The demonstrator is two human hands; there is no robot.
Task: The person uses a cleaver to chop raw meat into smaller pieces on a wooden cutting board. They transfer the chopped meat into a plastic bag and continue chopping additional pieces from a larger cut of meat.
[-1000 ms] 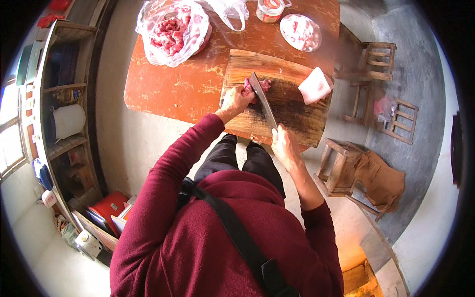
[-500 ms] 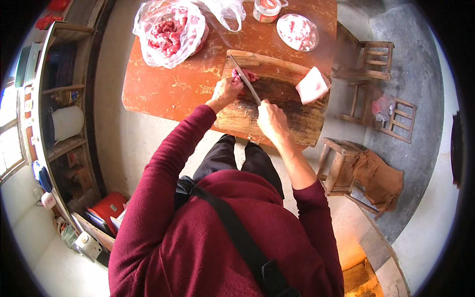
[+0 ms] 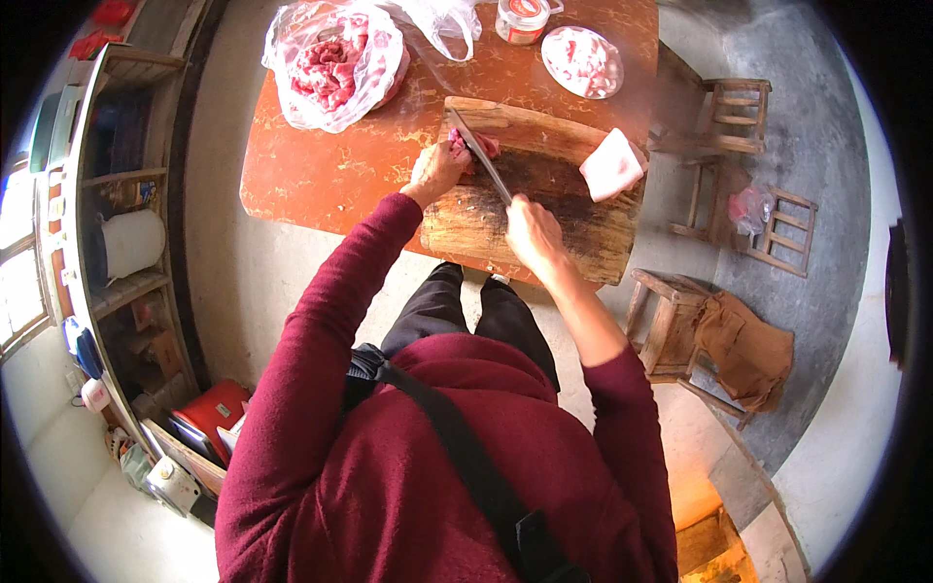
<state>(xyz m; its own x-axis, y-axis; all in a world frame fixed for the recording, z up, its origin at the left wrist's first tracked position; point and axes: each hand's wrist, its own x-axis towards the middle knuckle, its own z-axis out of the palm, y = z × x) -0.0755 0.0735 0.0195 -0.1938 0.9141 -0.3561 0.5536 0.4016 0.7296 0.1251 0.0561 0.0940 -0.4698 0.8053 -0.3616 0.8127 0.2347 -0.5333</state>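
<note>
Shelf unit (image 3: 117,243): one, along the room's left side, carrying a white pot (image 3: 131,243) on a middle shelf.
Bag of meat (image 3: 330,63): one clear plastic bag of red chunks, open, at the table's far left corner.
Table (image 3: 330,175): one, orange-red and worn, bearing everything below.
Left hand (image 3: 437,170): fingers curled together, pressing down on the piece of red meat (image 3: 478,146); the thumb side faces the blade.
Piece of red meat: one small piece, on the far left part of the chopping board (image 3: 544,209), touching the left fingertips and lying just under the knife blade.
Knife (image 3: 481,155): one long blade, slanting from the board's far left edge back toward the person, lying against the meat.
Right hand (image 3: 533,233): closed tight around the knife handle, near the board's near edge, well apart from the meat.
Chopping board: one thick wooden slab, at the table's near right edge.
Jar (image 3: 523,17): one, red-lidded, at the table's far edge.
Plate (image 3: 581,60): one, white, holding pale cut pieces, beyond the board.
White fat block (image 3: 612,165): one, on the board's right end.
Stools (image 3: 739,117): three small wooden ones on the floor to the right.
</note>
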